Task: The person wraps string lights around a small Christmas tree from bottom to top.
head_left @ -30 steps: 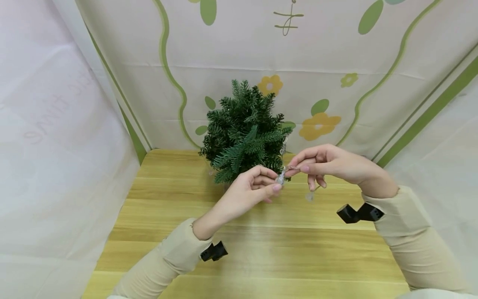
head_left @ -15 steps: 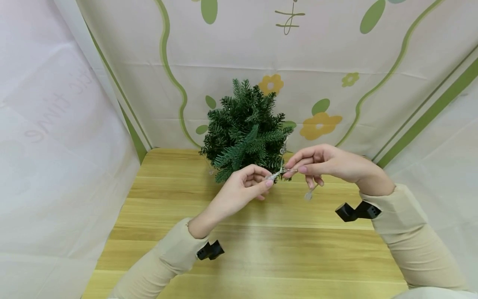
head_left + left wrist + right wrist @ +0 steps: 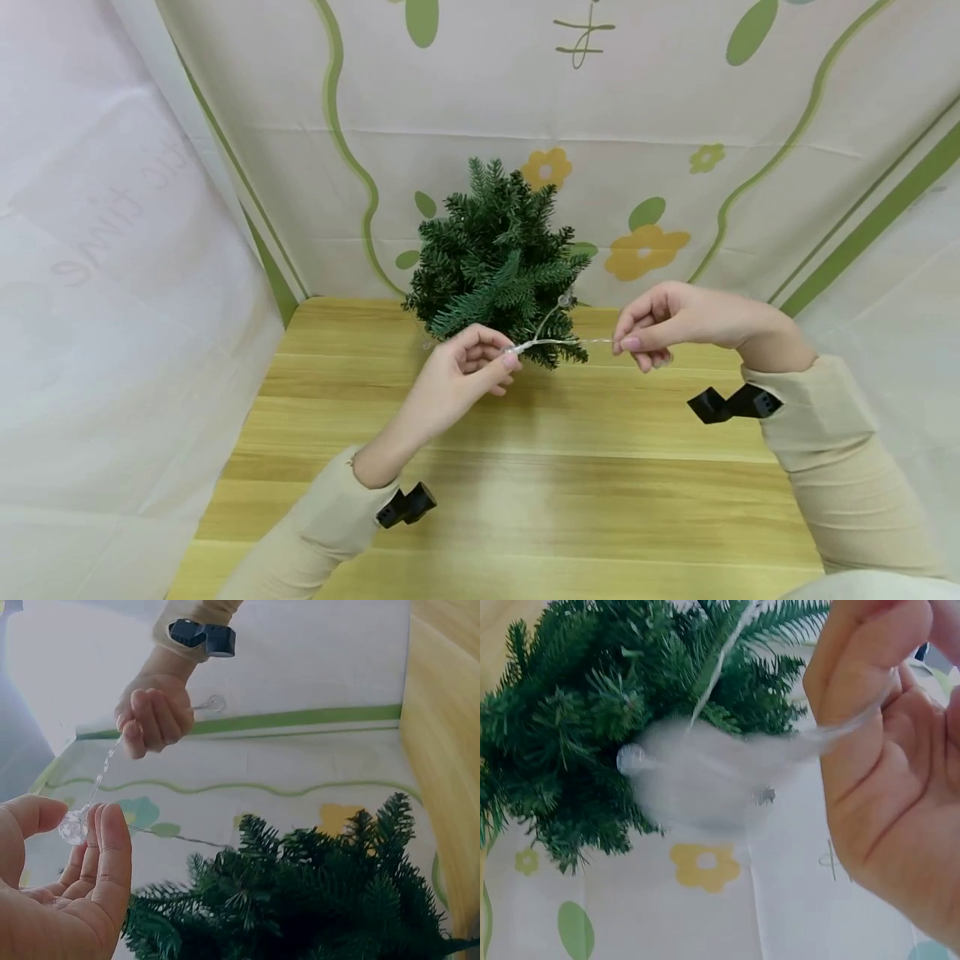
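Note:
A small green artificial Christmas tree (image 3: 495, 258) stands at the back of the table. My left hand (image 3: 457, 375) is in front of it and pinches a clear bulb (image 3: 73, 826) of a string light between thumb and fingers. From there the thin twisted wire (image 3: 562, 342) runs taut to my right hand (image 3: 671, 325), which pinches it to the right of the tree. Another stretch of wire leads up to a clear bulb (image 3: 566, 297) at the tree's right side. In the right wrist view a blurred clear bulb (image 3: 697, 780) dangles near the right hand.
The wooden table (image 3: 510, 500) extends in front of the tree. White printed cloth (image 3: 465, 92) with flowers and vines hangs behind, and plain whitish cloth walls (image 3: 112, 375) close both sides.
My left hand has moved left with the bulb, away from the right hand. The right hand has shifted slightly right, and the wire between them is now stretched out longer.

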A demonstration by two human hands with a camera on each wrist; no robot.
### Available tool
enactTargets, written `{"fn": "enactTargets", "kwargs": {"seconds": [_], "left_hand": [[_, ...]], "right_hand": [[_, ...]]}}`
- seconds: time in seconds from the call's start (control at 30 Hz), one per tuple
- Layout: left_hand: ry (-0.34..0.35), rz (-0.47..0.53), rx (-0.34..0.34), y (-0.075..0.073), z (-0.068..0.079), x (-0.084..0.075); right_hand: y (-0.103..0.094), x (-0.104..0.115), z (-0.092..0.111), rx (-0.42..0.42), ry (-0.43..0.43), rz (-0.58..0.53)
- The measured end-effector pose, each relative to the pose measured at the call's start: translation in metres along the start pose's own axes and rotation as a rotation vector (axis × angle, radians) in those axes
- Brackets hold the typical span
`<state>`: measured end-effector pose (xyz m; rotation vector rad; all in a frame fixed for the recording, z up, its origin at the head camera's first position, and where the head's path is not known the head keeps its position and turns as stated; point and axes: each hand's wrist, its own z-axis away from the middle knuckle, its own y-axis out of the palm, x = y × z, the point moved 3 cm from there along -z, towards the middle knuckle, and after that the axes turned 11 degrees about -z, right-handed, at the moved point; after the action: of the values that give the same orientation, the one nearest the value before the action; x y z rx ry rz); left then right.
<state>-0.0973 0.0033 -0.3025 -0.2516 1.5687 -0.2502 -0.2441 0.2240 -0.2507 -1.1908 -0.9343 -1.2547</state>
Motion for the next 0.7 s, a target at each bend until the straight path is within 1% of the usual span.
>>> {"fn": "enactTargets", "kwargs": {"seconds": [0.2, 0.3, 0.4, 0.53, 0.63, 0.7], "left_hand": [[-0.035, 0.047, -0.037, -0.011, 0.005, -0.002], [-0.061, 0.061, -0.109, -0.006, 0.009, -0.006], [-0.079, 0.062, -0.205, 0.001, 0.012, -0.011], [-0.074, 0.051, -0.369, 0.008, 0.016, -0.018], [-0.072, 0.034, -0.488, 0.014, 0.019, -0.023], [-0.077, 0.014, -0.561, 0.019, 0.021, -0.027]], "right_hand": [[-0.011, 0.008, 0.002, 0.008, -0.114, 0.016], [-0.026, 0.012, 0.002, 0.031, -0.143, 0.023], [-0.043, 0.016, 0.001, 0.036, -0.17, 0.019], [-0.064, 0.021, -0.002, 0.047, -0.265, -0.018], [-0.078, 0.024, -0.006, 0.043, -0.335, -0.07], [-0.086, 0.026, -0.009, 0.038, -0.36, -0.126]]}}
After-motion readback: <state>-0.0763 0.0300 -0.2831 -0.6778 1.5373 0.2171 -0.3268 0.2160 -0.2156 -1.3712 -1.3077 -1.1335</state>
